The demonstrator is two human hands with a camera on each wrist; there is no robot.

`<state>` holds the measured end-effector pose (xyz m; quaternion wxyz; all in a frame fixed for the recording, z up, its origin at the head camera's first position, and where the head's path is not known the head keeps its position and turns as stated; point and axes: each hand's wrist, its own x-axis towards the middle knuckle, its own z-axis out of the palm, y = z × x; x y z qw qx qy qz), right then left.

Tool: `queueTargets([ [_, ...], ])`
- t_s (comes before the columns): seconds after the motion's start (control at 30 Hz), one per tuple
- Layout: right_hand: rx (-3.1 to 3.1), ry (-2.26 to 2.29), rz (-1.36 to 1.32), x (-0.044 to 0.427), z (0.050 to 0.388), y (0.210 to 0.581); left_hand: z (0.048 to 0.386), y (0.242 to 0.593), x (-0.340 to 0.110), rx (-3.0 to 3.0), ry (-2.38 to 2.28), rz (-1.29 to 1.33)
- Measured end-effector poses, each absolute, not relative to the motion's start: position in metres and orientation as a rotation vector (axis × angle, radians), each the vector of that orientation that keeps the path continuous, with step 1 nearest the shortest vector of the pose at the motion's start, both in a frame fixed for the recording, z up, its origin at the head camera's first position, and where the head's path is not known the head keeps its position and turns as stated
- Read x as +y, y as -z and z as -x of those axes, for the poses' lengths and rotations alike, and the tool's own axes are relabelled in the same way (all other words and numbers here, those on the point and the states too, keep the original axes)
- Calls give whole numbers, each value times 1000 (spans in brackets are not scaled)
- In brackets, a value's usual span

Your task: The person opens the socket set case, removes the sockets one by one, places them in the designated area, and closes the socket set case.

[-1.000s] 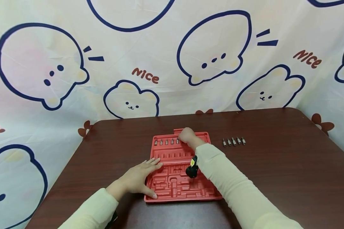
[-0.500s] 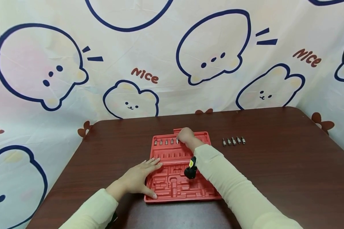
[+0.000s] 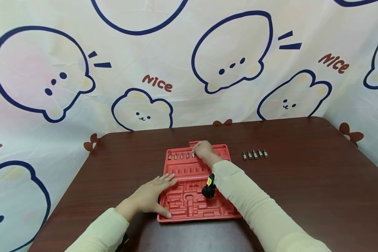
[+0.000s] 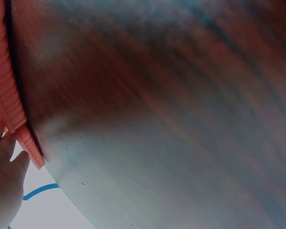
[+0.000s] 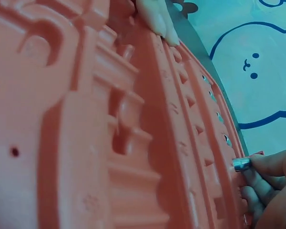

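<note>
Right hand [image 3: 204, 150] pinching a metal piece [image 5: 241, 164], seemingly against the red case [image 3: 192, 210], left hand [image 3: 151, 195] resting spread-fingered on its edge

"Nice" [image 3: 157, 83] twice on the backdrop [image 3: 236, 94]

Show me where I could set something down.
Bare table lies right of the right sleeve, nearer than the loose bits, and left of the red case, beyond the left hand. Crowded: the case, where the right hand pinches a silver bit.
</note>
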<state>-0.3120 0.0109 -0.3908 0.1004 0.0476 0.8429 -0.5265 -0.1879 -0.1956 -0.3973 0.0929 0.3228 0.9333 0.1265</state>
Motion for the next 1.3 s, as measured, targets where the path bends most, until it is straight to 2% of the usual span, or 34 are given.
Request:
queueTargets([
  [0.33, 2231, 1961, -155, 25, 308, 392, 189, 400, -193, 2754, -383, -951],
  [0.8, 2182, 1885, 91, 77, 295, 373, 188, 398, -190, 2750, -386, -917],
  [1.3, 2195, 1956, 96, 153, 282, 360, 187, 395, -193, 2764, -373, -921],
])
